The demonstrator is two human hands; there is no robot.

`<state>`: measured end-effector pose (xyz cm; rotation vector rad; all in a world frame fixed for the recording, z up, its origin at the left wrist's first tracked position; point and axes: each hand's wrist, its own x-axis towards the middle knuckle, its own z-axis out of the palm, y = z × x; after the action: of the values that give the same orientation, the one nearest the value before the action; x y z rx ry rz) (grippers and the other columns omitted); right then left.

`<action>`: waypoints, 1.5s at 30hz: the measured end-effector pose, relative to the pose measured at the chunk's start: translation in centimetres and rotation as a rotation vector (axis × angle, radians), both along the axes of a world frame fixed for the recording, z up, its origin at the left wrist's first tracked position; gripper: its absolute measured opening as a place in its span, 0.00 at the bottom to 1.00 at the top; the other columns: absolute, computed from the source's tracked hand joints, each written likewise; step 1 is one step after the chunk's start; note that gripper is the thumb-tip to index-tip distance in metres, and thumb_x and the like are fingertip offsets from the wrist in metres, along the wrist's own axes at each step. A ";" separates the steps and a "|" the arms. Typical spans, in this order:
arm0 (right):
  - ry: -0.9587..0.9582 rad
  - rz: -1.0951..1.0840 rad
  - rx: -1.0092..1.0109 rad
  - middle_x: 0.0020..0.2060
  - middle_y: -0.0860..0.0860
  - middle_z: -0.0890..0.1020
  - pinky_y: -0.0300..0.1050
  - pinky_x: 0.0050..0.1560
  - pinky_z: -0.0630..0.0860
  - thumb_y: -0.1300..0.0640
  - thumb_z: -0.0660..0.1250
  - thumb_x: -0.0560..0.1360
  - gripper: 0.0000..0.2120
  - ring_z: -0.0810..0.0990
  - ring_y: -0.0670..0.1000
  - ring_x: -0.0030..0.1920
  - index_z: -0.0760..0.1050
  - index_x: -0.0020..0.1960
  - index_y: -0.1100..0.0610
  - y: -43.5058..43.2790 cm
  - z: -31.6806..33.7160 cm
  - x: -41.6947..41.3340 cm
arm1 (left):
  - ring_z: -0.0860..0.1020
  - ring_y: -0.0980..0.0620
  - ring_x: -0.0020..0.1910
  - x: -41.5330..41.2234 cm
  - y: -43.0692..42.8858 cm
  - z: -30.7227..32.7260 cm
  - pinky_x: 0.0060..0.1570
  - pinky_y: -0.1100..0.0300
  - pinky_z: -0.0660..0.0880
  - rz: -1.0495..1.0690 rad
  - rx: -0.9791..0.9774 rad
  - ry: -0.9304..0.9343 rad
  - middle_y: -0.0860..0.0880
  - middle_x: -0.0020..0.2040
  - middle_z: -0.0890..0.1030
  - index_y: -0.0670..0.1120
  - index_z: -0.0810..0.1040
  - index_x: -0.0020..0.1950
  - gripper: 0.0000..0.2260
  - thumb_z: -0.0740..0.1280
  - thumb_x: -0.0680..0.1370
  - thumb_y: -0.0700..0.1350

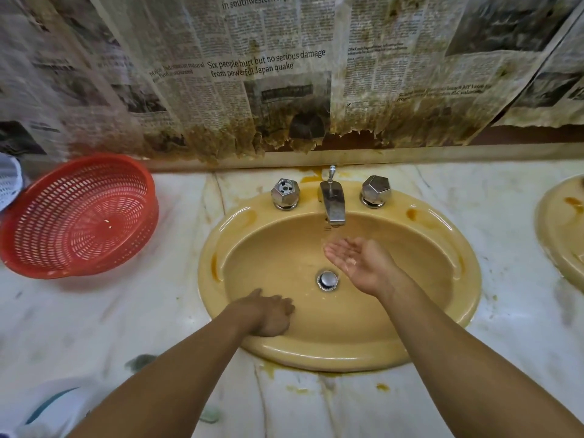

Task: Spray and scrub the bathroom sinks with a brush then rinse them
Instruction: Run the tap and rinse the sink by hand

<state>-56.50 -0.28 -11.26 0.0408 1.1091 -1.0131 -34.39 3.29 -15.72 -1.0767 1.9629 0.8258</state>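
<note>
A yellow oval sink (436, 279) is set into a marble counter. A metal faucet (332, 202) with two faceted knobs stands at its back, and water runs from the spout. My right hand (357, 263) is cupped palm up under the stream, fingers relaxed, holding nothing. My left hand (270, 314) rests palm down on the front left wall of the basin, its fingers bent against the surface. A chrome drain plug (327, 279) sits at the bottom of the bowl. No brush or spray bottle shows.
A red plastic basket (79, 216) lies tilted on the counter at left. Stained newspaper (268, 74) covers the wall behind. The rim of a second yellow sink (556, 229) shows at the right edge. Orange-brown stains mark the marble counter (505, 311).
</note>
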 end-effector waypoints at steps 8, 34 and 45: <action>0.092 0.053 0.005 0.62 0.71 0.78 0.54 0.49 0.83 0.63 0.56 0.85 0.16 0.80 0.67 0.61 0.71 0.64 0.75 0.1 -1.7 -1.1 | 0.38 0.54 0.83 -2.2 -2.2 -4.1 0.79 0.42 0.37 -0.179 -0.106 0.011 0.54 0.83 0.34 0.49 0.38 0.85 0.29 0.49 0.87 0.51; 0.154 0.283 0.016 0.72 0.67 0.71 0.58 0.73 0.70 0.36 0.55 0.83 0.39 0.72 0.63 0.73 0.63 0.76 0.70 0.4 -1.6 -2.5 | 0.40 0.53 0.83 -2.5 -4.4 -4.3 0.81 0.46 0.40 -0.379 -0.093 0.017 0.51 0.84 0.37 0.48 0.38 0.84 0.29 0.44 0.87 0.57; 0.108 0.208 0.014 0.70 0.67 0.73 0.58 0.72 0.71 0.36 0.55 0.83 0.38 0.73 0.63 0.71 0.65 0.75 0.69 1.1 -1.7 -2.2 | 0.38 0.52 0.83 -3.6 -4.6 -5.8 0.79 0.42 0.37 -0.309 -0.276 -0.041 0.50 0.83 0.35 0.47 0.38 0.84 0.30 0.45 0.87 0.58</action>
<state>-58.71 0.86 -13.00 -0.1172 1.1927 -0.8284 -38.03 -1.34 -21.50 -0.8988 2.1801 0.3721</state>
